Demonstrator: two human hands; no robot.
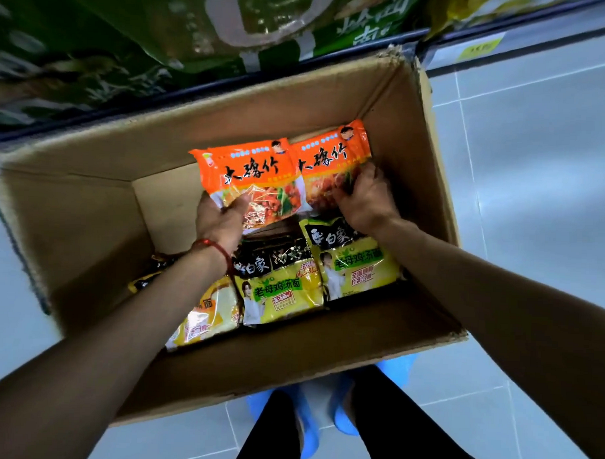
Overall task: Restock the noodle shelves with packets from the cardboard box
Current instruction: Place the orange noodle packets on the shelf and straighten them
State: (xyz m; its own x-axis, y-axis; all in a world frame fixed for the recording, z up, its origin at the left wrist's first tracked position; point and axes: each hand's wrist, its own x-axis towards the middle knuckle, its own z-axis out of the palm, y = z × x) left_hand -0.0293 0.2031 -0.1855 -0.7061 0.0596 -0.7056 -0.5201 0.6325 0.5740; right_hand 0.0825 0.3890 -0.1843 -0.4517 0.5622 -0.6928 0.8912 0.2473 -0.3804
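Open cardboard box on the pale tiled floor, seen from straight above, its 12 o'clock wall just under a shelf of green bags.

In the box's 12 o'clock half, two orange noodle packets side by side, faces up and edges overlapping slightly, raised above the packets beneath.

Left orange packet gripped by the left hand at the packet's 7 o'clock corner. Thumb laid across the printed face, remaining fingers hidden beneath, so the packet sandwiched between thumb and palm. Red cord round that wrist.

Right orange packet gripped by the right hand at the packet's 5 o'clock corner. Fingers curled over the lower edge onto the face, with the packet stretching away from the fingertips toward 11 o'clock. Thumb not visible.

Below the hands, toward 6 o'clock in the box, yellow packets with black tops, lying flat in a row, some overlapped; the one at 7 o'clock partly under the left forearm. Bare cardboard bottom at 9 o'clock.

Blue shoe covers and dark trouser legs at 6 o'clock, outside the box.
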